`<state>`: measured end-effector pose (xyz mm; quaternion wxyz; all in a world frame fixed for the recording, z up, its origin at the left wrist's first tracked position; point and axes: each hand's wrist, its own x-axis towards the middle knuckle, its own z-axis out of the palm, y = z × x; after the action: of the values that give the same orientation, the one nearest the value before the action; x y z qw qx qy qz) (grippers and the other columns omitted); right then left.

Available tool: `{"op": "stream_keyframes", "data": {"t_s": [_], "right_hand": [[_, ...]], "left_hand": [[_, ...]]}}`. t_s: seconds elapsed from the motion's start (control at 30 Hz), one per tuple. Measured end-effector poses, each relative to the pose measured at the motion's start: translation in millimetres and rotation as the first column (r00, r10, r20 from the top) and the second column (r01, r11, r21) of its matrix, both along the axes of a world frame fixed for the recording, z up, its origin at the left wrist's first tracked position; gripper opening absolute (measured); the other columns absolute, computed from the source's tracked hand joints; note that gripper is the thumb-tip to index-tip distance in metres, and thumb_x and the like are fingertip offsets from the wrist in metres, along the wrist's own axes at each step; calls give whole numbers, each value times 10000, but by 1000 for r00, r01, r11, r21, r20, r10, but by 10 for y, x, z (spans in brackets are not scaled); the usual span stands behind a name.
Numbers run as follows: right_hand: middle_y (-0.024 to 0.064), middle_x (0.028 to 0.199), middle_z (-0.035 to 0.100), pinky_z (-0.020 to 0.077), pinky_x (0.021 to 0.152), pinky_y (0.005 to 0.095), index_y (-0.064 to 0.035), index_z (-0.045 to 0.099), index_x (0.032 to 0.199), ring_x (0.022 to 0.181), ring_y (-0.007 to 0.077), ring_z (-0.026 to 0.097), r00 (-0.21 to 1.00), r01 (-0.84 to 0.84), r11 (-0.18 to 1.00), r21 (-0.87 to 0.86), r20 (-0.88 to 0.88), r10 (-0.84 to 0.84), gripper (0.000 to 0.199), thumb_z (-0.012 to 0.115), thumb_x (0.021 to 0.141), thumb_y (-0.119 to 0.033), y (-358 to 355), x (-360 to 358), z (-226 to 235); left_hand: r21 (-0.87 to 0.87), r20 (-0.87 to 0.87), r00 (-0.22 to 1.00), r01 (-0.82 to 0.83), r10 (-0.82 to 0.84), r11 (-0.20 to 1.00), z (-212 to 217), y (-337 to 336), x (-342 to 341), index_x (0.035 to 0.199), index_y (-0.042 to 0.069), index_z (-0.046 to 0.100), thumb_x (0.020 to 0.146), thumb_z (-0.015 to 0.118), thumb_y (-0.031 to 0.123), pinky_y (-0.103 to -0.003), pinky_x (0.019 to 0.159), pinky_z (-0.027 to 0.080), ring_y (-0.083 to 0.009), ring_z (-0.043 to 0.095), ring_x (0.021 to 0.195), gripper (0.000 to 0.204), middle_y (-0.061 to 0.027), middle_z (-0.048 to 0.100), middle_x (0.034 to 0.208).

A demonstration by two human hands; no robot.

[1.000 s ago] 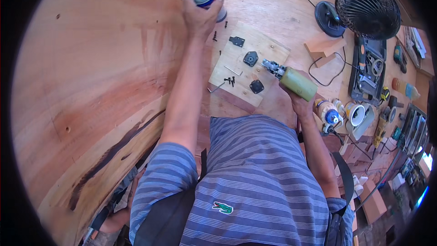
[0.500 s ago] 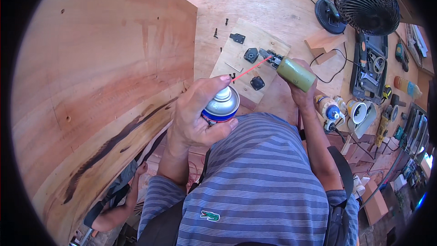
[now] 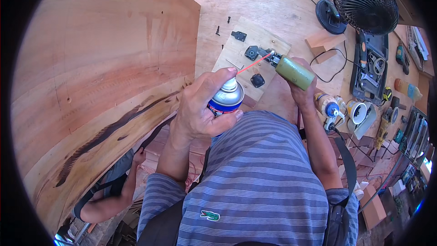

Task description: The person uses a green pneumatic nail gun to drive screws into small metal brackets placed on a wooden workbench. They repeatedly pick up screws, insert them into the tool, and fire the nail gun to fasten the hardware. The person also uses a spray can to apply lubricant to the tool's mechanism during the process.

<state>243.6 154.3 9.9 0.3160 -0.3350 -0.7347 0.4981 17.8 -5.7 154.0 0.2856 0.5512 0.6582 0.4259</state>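
Observation:
My left hand [image 3: 195, 109] is wrapped round an aerosol spray can [image 3: 227, 99], its index finger on the white nozzle. From the nozzle a thin red straw [image 3: 252, 66] reaches the dark metal end of a green cylindrical tool body [image 3: 295, 73]. My right hand [image 3: 305, 94] grips that body from behind and below; its fingers are partly hidden. On a light wooden board [image 3: 246, 26] under the tool lie a flat black plate [image 3: 239, 36], a square black cover [image 3: 251, 53], another black cover [image 3: 257, 80] and a bent hex key [image 3: 234, 64].
Black screws [image 3: 217, 31] lie left of the board. A tall plywood panel [image 3: 114, 41] stands at left, with another person's arm [image 3: 116, 200] below it. At right are a black fan [image 3: 366, 4], wooden block [image 3: 325, 43], open tool case [image 3: 369, 68], white cup [image 3: 357, 110] and angle grinder [image 3: 384, 127].
My left hand and the can have shifted slightly right, with the straw's tip still at the tool's metal end. The other person's arm has moved a little left and down.

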Motion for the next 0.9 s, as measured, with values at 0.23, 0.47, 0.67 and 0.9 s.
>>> {"op": "stream_keyframes", "data": {"t_s": [0.23, 0.47, 0.67, 0.9], "right_hand": [[95, 1028, 669, 498, 852, 298, 14, 672, 1071, 937, 192, 640, 1000, 21, 999, -33, -22, -22, 282, 773, 810, -22, -11, -12, -39], [92, 1018, 674, 501, 846, 299, 11, 678, 1051, 927, 189, 643, 997, 61, 997, -46, -36, -63, 278, 787, 797, -14, 10, -38, -18], [94, 1020, 675, 501, 841, 296, 10, 679, 1054, 926, 187, 644, 999, 44, 998, -40, -30, -46, 278, 791, 802, -23, 10, -25, -40], [94, 1020, 675, 506, 840, 301, 13, 680, 1070, 923, 190, 648, 998, 59, 997, -56, -16, -60, 305, 807, 796, -33, -7, -22, -50]], "left_hand": [[92, -43, 999, 17, -13, 996, 16, -24, -3, 1298, 4, 581, 674, 809, 159, -354, 700, 548, -269, 691, 802, 683, -194, 669, 948], [30, -33, 999, 14, -13, 999, 49, -62, 9, 1288, -3, 584, 665, 804, 161, -352, 731, 546, -265, 685, 816, 680, -192, 669, 966], [45, -31, 999, 31, -30, 999, 30, -59, 37, 1266, -29, 582, 645, 805, 176, -341, 753, 548, -256, 696, 845, 691, -201, 680, 1011], [73, -37, 997, 66, -63, 995, 60, -25, 79, 1270, -18, 581, 631, 801, 151, -344, 750, 554, -268, 702, 850, 696, -211, 681, 1021]]}}
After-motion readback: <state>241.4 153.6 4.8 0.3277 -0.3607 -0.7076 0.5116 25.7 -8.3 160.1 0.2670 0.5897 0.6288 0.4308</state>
